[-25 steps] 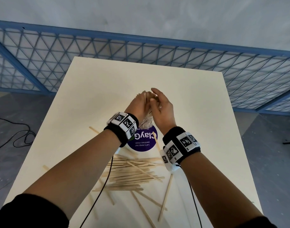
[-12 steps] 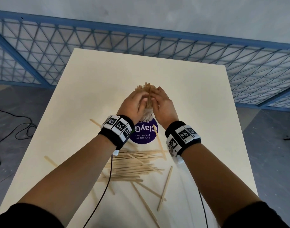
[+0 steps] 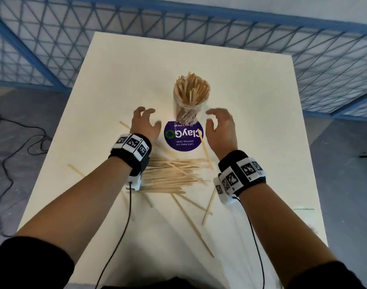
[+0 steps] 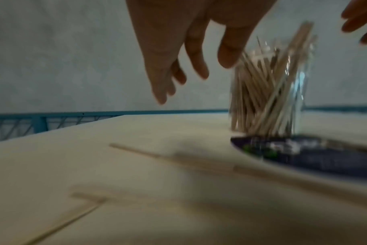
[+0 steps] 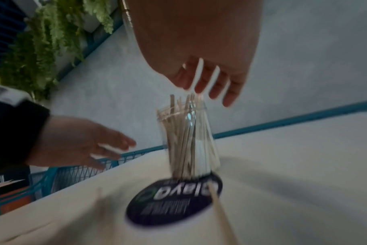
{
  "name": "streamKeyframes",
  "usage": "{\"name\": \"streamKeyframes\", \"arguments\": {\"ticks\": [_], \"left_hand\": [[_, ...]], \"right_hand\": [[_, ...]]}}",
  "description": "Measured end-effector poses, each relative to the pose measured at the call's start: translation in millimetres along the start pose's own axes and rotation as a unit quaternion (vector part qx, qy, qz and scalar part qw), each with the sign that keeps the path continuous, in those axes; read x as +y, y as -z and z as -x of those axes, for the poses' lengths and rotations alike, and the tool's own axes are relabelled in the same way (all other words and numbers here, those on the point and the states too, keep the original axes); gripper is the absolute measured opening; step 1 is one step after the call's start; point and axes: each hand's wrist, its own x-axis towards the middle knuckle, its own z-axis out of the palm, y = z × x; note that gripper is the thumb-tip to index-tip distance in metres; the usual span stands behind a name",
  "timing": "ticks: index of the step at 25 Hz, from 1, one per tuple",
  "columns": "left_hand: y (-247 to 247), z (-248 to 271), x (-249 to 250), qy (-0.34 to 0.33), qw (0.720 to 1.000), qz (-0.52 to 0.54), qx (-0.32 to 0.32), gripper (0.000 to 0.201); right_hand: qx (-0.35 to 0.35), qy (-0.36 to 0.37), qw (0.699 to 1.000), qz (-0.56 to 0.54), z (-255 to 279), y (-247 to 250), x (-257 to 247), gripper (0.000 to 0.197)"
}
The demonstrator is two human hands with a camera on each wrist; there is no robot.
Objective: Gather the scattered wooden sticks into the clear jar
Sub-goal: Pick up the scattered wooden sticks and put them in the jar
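Wooden sticks packed upright in clear jar, frame centre, more sticks scattered lower on bench, left hand and right hand flanking jar (both spread, empty), purple sticker below.

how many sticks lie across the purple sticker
1: a single stick crosses the right edge of the purple sticker, just before the clear jar. Others may be hidden behind the left hand.

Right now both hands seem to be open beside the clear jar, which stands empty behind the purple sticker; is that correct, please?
Not quite: the clear jar is packed with wooden sticks, as the head view shows. Otherwise yes: the left hand and right hand are open beside it, behind the purple sticker.
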Motion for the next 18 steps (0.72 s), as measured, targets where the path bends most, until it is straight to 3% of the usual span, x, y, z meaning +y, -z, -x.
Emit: {"name": "streamKeyframes", "arguments": {"ticks": [1, 3, 5, 7, 10, 15, 18], "left_hand": [[-3, 3, -9, 0.035, 0.993, -0.081, -0.075, 0.050], [-9, 13, -17, 0.026, 0.961, -0.205, -0.183, 0.051], [-16, 29, -18, -0.018, 0.955, -0.204, -0.215, 0.043], [-20, 46, -18, -0.056, 0.958, -0.177, -0.218, 0.039], [-23, 74, -23, -0.096, 0.950, -0.196, -0.225, 0.049], [-23, 89, -30, -0.130, 0.919, -0.317, -0.195, 0.042], [-15, 86, -30, -0.132, 0.930, -0.305, -0.159, 0.045]], "right_hand": [[-0.054, -0.063, 0.995, 0.045, 13, -4, 6, 0.034], [-0.200, -0.177, 0.947, 0.180, 39, -12, 16, 0.046], [-0.261, -0.175, 0.914, 0.255, 59, -19, 22, 0.043], [-0.250, -0.124, 0.924, 0.260, 68, -23, 25, 0.035], [-0.245, -0.081, 0.932, 0.253, 74, -25, 25, 0.030], [-0.270, -0.044, 0.908, 0.317, 78, -22, 22, 0.034], [-0.268, -0.035, 0.907, 0.324, 82, -18, 20, 0.037]]}}
